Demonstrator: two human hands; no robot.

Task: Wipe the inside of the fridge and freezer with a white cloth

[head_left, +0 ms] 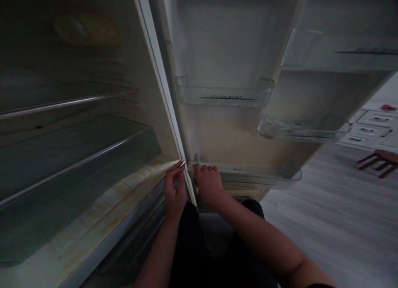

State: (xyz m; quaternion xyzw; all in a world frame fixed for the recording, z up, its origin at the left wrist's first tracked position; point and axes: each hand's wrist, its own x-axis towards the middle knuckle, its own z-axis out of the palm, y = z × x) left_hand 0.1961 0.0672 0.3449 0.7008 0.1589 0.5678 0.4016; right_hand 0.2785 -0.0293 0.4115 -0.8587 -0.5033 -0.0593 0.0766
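Note:
My left hand (175, 190) is closed, with a small shiny metal piece (183, 164) pinched at its fingertips. The piece is slim, and its tip meets the white front edge of the fridge's side wall (166, 103). A streak of light lies on the fridge floor beside these fingers. Just to the right, my right hand (209, 183) is curled into a fist at the hinge side of the open fridge door (224, 130). Something whitish and cloth-like (192, 167) shows at its fingers, close to the door seal. The hand itself hides most of it.
Glass shelves (77, 155) cross the stained fridge interior on the left. Clear door bins (225, 96) stick out from the door, the lowest (264, 179) close to my right hand. Farther right are a grey floor (326, 213), a brown stool (384, 157) and white drawers (370, 128).

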